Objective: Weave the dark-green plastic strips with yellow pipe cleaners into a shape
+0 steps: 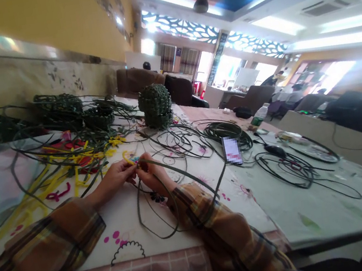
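A floral-print white cloth (pixel 165 246) covers the left part of the surface (pixel 120 211) and carries a dark green woven form (pixel 155 105) and yellow strips (pixel 117 141). Coils of dark green strip (pixel 217 129) lie farther right, on a pale cover (pixel 321 218).

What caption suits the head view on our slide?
Left hand and right hand meet at a dark green strip, a woven piece standing beyond on patterned cloth.

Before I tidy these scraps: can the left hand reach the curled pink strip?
Probably yes: the curled pink strip looks uncovered just beyond the left sleeve, though the left hand, close against the right hand, would need to draw back.
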`<state>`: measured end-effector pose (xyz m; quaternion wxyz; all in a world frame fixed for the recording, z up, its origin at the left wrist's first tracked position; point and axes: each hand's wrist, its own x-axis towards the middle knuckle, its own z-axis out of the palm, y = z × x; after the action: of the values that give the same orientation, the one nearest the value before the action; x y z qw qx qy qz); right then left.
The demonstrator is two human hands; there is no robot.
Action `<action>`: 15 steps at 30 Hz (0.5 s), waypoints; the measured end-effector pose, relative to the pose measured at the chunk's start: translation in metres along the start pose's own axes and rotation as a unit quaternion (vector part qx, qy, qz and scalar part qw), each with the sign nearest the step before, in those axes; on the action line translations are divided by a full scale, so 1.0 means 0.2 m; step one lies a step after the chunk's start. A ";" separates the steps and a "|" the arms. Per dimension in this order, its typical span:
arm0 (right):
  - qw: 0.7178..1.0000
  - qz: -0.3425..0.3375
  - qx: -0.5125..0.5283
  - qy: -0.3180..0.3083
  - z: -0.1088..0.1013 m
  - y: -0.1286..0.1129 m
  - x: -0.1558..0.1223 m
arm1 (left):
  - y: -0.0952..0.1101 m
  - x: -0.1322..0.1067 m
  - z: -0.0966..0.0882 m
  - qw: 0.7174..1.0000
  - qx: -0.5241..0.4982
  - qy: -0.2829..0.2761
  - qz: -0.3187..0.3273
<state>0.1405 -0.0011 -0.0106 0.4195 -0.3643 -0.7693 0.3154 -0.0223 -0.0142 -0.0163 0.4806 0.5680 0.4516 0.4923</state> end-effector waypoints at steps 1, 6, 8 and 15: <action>1.000 -0.004 -0.004 -0.007 0.00 0.00 0.00 | 0.00 0.00 0.00 1.000 0.010 -0.002 0.003; 0.997 -0.030 -0.067 -0.031 -0.01 -0.02 0.00 | 0.05 -0.02 0.02 0.999 0.037 0.020 -0.034; 0.989 -0.065 -0.117 -0.058 -0.02 -0.03 0.00 | 0.06 -0.02 0.02 0.994 -0.012 0.018 -0.108; 0.989 -0.084 -0.108 -0.064 -0.04 -0.02 0.02 | 0.06 -0.02 0.01 0.972 -0.105 -0.005 -0.211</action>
<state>0.1443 0.0017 -0.0027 0.3530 -0.3204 -0.8519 0.2170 -0.0203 -0.0197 -0.0054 0.6329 0.4090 0.5044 0.4215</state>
